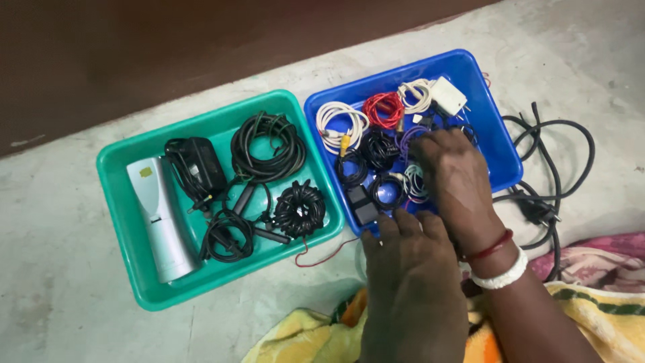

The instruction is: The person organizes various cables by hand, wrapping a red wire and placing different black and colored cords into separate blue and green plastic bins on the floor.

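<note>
On the rough grey concrete floor (60, 282) sit two shallow rectangular plastic trays with rounded rims, touching side by side. The blue tray (494, 134) lies at about 1 o'clock from the picture's centre, the green tray (117, 202) at 9 o'clock.

The right hand (453, 175) reaches into the blue tray, palm down, fingers slightly spread and curled onto the small coiled cables (379, 151); whether it pinches one I cannot tell. Red thread and a white beaded bangle circle its wrist. The left hand (410, 269) rests at the tray's 6 o'clock rim, fingers held close together, tips touching the edge beside a small black plug block (363, 205).

Within the blue tray: a white coil (339, 121) at 10 o'clock, a glossy red wire coil (383, 109) at 12, and a square white charger (449, 95) at 1 o'clock.

The green tray holds a smooth white oblong device (158, 218), a black adapter (198, 165), a large looped black cable (267, 148) and a tightly wound black coil (300, 208).

A thick black power cord (557, 161) sprawls loose at 3 o'clock. Patterned yellow cloth (306, 339) lies at 6 o'clock.
</note>
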